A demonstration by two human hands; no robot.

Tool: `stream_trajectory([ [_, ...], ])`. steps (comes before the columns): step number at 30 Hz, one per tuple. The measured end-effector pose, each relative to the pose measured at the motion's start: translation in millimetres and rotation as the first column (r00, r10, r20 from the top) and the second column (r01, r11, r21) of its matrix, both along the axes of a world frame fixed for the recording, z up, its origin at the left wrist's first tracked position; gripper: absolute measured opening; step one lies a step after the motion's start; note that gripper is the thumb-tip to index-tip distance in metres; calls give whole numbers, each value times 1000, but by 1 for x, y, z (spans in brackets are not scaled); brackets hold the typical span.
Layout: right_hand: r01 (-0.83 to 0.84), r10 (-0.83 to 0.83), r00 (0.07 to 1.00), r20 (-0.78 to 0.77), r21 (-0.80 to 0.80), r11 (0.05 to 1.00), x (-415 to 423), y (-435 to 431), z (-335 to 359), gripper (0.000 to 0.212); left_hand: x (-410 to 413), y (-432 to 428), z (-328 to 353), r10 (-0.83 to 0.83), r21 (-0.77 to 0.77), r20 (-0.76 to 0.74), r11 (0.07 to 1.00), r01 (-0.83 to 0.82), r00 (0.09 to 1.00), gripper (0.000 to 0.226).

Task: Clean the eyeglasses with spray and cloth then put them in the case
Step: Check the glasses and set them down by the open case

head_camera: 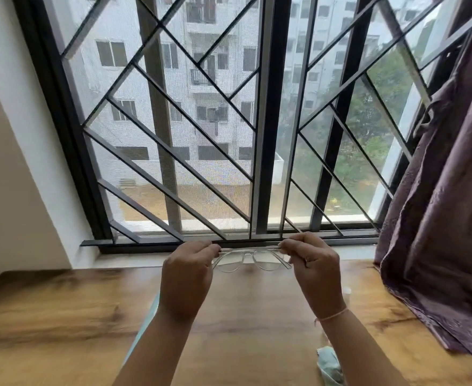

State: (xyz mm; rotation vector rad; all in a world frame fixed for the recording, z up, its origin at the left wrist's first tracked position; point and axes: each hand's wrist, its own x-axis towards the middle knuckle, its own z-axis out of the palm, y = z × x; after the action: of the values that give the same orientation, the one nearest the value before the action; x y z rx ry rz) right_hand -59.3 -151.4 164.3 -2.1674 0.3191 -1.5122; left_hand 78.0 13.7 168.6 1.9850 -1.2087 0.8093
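Note:
Clear-framed eyeglasses [250, 259] are held up above the wooden table [62, 316], in front of the window sill. My left hand [186, 277] pinches the frame's left end and my right hand [314, 270] pinches its right end. A crumpled pale blue-green cloth [329, 364] lies on the table by my right forearm. A small whitish bottle [346, 293], blurred, stands to the right of my right wrist. A light teal object [148, 321], mostly hidden behind my left forearm, lies on the table; I cannot tell what it is.
A barred window [201, 121] fills the view ahead, with a stone sill [123, 259] below it. A purple curtain [438, 218] hangs at the right and drapes onto the table's right edge. A white wall [12, 162] closes the left side.

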Motion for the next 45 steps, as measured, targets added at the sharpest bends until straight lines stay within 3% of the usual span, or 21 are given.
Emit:
stream_trajectory([
  [6, 80, -82, 997, -14, -71, 994, -1, 1, -3, 16, -10, 0, 2, 83, 85, -33, 993, -80, 996, 24],
  [11, 136, -139, 990, -24, -105, 985, -2, 2, -6, 23, -21, -7, -1, 48, 21, 42, 999, -48, 998, 33],
  [16, 130, -140, 989, -42, -180, 975, -2, 11, -7, 22, -31, -22, -3, -44, -8, 168, 999, 46, 985, 17],
  [24, 152, -169, 985, -24, -319, 935, -7, 25, -1, 13, -31, -29, -14, -30, -64, 197, 997, 44, 980, 10],
  [28, 87, -66, 995, 80, -300, 950, -6, 34, 14, 15, -29, -32, -20, -9, -214, 95, 976, 29, 995, 13],
  [31, 17, 4, 987, 161, -127, 992, -8, 36, 27, 29, -32, -33, -8, -81, -436, -234, 900, -30, 969, 8],
  [32, 14, -5, 985, 173, -47, 999, -10, 33, 29, 33, -33, -35, -4, -143, -524, -405, 846, -100, 903, 7],
  [33, 14, -20, 985, 170, 35, 999, -11, 28, 28, 34, -34, -36, 1, -298, -623, -573, 764, -170, 763, 6],
  [34, 10, -27, 988, 150, 118, 993, -11, 23, 25, 33, -33, -38, 6, -521, -717, -657, 655, -237, 545, 9],
  [35, -11, -15, 992, 122, 211, 977, -11, 19, 20, 31, -32, -39, 9, -705, -768, -638, 555, -320, 309, 15],
  [36, -52, 20, 995, 102, 315, 948, -10, 17, 15, 32, -30, -39, 10, -812, -782, -568, 484, -394, 131, 22],
  [37, -104, 68, 993, 100, 422, 901, -9, 16, 9, 34, -29, -40, 9, -862, -778, -506, 443, -446, 25, 28],
  [40, -272, 204, 962, 180, 656, 704, -4, 20, -5, 44, -32, -42, 5, -909, -761, -400, 398, -512, -112, 33],
  [45, -432, 315, 898, 308, 752, 498, 1, 31, -10, 35, -45, -48, -2, -920, -734, -356, 384, -560, -165, 38],
])
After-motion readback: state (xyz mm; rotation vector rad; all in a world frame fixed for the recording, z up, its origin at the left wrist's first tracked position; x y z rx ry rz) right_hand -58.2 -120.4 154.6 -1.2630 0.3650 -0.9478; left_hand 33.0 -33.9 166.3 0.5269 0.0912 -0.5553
